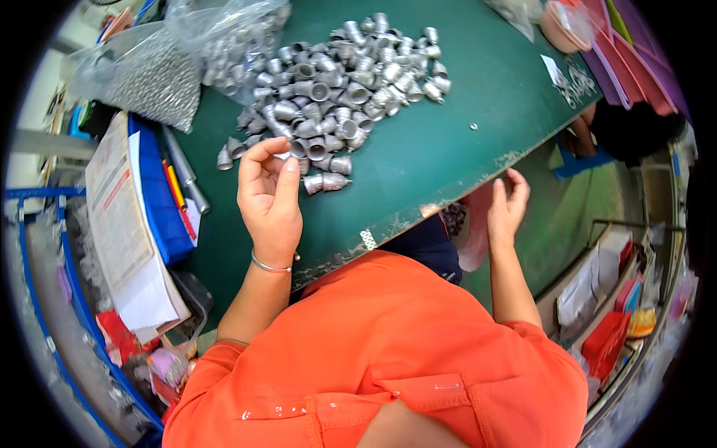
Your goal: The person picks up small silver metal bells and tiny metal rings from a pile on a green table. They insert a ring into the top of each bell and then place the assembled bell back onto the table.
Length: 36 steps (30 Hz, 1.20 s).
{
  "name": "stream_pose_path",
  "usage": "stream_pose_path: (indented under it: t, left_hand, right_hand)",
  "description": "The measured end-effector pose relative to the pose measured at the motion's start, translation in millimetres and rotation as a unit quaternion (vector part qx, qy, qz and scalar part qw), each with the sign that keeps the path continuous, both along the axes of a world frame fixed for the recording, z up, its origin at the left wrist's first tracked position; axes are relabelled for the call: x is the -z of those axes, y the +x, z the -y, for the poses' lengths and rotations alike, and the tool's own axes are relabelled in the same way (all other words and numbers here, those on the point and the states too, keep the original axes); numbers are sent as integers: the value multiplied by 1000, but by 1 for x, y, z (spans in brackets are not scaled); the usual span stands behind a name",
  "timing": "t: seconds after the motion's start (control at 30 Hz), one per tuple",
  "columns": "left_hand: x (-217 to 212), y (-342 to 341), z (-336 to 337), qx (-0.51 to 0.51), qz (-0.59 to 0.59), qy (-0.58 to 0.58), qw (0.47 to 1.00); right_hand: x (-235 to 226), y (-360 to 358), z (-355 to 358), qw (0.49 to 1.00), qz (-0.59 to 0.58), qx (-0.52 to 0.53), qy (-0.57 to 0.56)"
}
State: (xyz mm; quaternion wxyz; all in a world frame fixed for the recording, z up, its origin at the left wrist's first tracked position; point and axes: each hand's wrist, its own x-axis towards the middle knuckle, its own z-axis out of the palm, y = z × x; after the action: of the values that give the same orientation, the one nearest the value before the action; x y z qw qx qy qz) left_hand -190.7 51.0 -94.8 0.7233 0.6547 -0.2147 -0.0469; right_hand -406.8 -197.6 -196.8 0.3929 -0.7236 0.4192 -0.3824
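Metal fittings (pixel 336 82): grey, small, cup-shaped, heaped loose on the far middle of the green table (pixel 448 142), the heap trailing toward the near left, where a few single pieces lie apart.

Far left, off the table edge: blue rack frame (pixel 45 246), with red and mixed clutter low beside it.
Left edge of table: stack of printed papers (pixel 119 224) lying on a blue box (pixel 157 201); beside it, red and yellow pens (pixel 175 190) and a grey metal rod (pixel 183 168).
Upper left: clear plastic bags (pixel 172 67), holding more small grey pieces; one bag opens toward the heap.
Left hand (pixel 267 196): raised over the table at the near end of the heap, fingers curled, thumb and fingertips pinched together at a fitting; whether it is lifted off the table cannot be told. Thin metal bangle (pixel 269 266) on the wrist.
Just right of that hand: two fittings (pixel 326 181) lying on their sides, touching each other.
Near edge of table: worn, chipped paint.
Right hand (pixel 506 207): below the table edge, fingers loosely bent and parted, nothing visibly held; it hovers by a pink plastic bag (pixel 472 239).
Foreground: the person's orange shirt (pixel 388 358).
Upper right: pink bowl (pixel 564 26), purple and pink sheets (pixel 635 60).
Far right: shelf with red packets (pixel 609 340).
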Motion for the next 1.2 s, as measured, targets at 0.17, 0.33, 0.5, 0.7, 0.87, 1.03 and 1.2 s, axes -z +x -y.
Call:
stream_pose_path:
  t: [0.17,0.33,0.5,0.7,0.87,1.03,1.2]
  left_hand:
    - [3,-6,-32,31,-51,96,994]
    - [-8,-16,-54,84,-63,197,975]
    - [-7,-24,-67,82,-110,236,962]
    - [-3,-24,-53,103,-147,205,962]
    - [-5,-20,-27,148,-142,206,957]
    - [-3,-24,-9,159,-110,125,973]
    - [-15,-21,1,200,97,171,960]
  right_hand:
    - [-97,86,-45,934,46,-301,-188]
    - [-84,155,-81,897,-156,-300,-285]
    - [-84,162,-84,890,-167,-306,-294]
    - [-91,142,-66,916,61,-397,-4]
    - [-93,126,-61,891,137,-432,34]
    - [-107,121,-65,766,205,-429,432]
    - [-106,113,-75,639,83,-463,608]
